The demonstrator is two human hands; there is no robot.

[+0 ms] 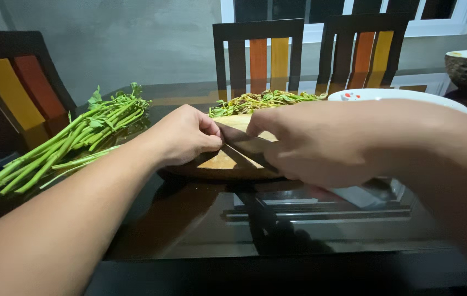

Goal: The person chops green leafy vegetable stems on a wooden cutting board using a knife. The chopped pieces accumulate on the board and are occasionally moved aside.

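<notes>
Left hand (187, 135): you pinch the blade tip | Right hand (315, 145): you grip the knife (244, 145) | stiff, sharp, likely slippery; hold the handle, over the wooden board (228, 164).

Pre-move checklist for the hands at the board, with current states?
1. Left hand on the knife: ok, fingers pinch the blade near its tip.
2. Right hand grip on the knife: cannot tell, the handle is hidden under the hand.
3. Cutting board flat on the table: ok.
4. Fingers away from the blade edge: cannot tell, the edge side does not show.
5. Uncut stems off the board: ok, they lie on the table to the left.
6. Chopped greens away from the blade: ok, piled at the board's far side.
</notes>
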